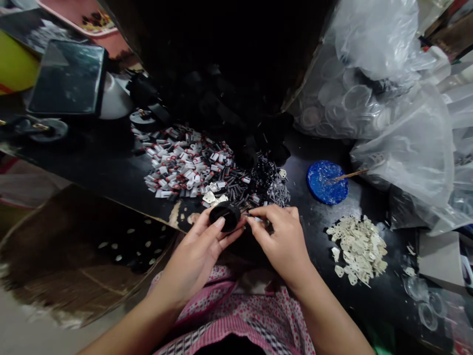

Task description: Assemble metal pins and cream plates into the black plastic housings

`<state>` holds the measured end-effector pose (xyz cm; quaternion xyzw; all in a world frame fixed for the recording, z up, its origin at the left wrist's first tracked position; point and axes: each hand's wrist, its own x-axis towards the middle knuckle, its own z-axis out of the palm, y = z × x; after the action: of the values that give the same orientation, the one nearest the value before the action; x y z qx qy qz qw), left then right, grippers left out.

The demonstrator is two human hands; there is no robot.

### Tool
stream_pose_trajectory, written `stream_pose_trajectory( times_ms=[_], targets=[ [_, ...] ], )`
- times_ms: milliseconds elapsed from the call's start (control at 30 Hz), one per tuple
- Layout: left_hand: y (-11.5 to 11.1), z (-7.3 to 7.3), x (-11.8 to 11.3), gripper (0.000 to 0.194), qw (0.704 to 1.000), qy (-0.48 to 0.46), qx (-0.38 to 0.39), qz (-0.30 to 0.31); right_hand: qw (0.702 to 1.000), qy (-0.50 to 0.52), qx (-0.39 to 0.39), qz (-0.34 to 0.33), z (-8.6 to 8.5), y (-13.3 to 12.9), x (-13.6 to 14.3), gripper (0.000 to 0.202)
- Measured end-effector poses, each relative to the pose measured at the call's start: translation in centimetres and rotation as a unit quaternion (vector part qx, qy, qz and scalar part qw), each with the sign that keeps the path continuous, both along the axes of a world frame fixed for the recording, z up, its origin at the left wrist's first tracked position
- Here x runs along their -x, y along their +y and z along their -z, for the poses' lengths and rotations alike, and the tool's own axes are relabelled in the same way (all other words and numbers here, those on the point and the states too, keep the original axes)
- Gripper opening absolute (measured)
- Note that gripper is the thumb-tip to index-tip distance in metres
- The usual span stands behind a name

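My left hand [205, 241] is wrapped around a round black plastic cup-like part [226, 217], its thumb resting on the rim. At the right side of that part, my right hand [279, 236] pinches with thumb and forefinger; whatever small piece is between the fingertips is too tiny to name. Just beyond the hands lie a heap of white-and-grey tubes with red rings [185, 162], small dark springs [240, 190] and a pile of little black and grey pieces [273, 182]. A few cream-coloured flat pieces [214, 197] sit close to the black part.
To the right are a blue lid with paste and a stick [327, 182], a heap of cream flat pieces [358, 249] and clear plastic bags [406, 153]. A dark box [221, 49] stands behind. An open sack [74, 261] with black parts is at lower left.
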<state>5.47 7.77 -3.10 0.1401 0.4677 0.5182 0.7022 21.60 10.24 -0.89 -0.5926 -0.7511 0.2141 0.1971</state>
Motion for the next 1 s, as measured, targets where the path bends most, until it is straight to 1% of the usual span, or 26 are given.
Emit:
stream_pose_trajectory(
  times_ms=[67, 133, 267, 400, 500, 600, 667, 767, 900, 967, 1000],
  targets=[
    [-0.2, -0.3, -0.6, 0.014, 0.999, -0.033, 0.007, 0.010, 0.995, 0.095, -0.016, 0.011, -0.1, -0.7, -0.4, 0.006],
    [-0.2, -0.5, -1.2, 0.013, 0.998, -0.055, 0.009, 0.020, 0.989, 0.140, -0.040, 0.021, 0.0, -1.4, -0.7, 0.007],
    [-0.3, -0.6, -1.6, 0.010, 0.998, -0.063, 0.007, 0.024, 0.983, 0.164, -0.076, 0.022, -0.4, -2.0, -1.1, 0.007],
    [-0.5, -0.6, -1.3, 0.018, 0.997, -0.055, 0.017, 0.056, 0.971, 0.228, -0.077, 0.021, -1.8, -1.9, -1.3, 0.007],
    [-0.7, -0.6, -1.0, 0.022, 0.997, -0.031, 0.022, 0.073, 0.969, 0.230, -0.087, -0.006, -2.7, -1.8, -1.1, 0.008],
    [-0.9, -0.6, -0.7, 0.023, 0.996, -0.016, 0.025, 0.080, 0.974, 0.215, -0.075, -0.005, -2.9, -1.8, -1.0, 0.009],
    [-1.0, -0.6, -0.6, 0.024, 0.996, -0.016, 0.026, 0.085, 0.974, 0.217, -0.061, 0.006, -2.8, -1.9, -1.0, 0.009],
    [-1.1, -0.6, -0.7, 0.025, 0.995, -0.024, 0.029, 0.095, 0.973, 0.223, -0.064, 0.012, -2.3, -2.2, -0.9, 0.008],
    [-1.1, -0.6, -0.9, 0.025, 0.994, -0.051, 0.024, 0.096, 0.966, 0.246, -0.072, -0.009, -2.3, -2.6, -0.8, 0.009],
    [-1.0, -0.5, -0.6, 0.024, 0.992, -0.061, 0.010, 0.107, 0.961, 0.271, -0.041, -0.017, -2.6, -2.6, -1.0, 0.008],
    [-0.9, -0.4, -0.4, 0.023, 0.990, -0.067, 0.004, 0.123, 0.956, 0.294, -0.001, -0.015, -2.8, -2.6, -1.2, 0.007]
  ],
)
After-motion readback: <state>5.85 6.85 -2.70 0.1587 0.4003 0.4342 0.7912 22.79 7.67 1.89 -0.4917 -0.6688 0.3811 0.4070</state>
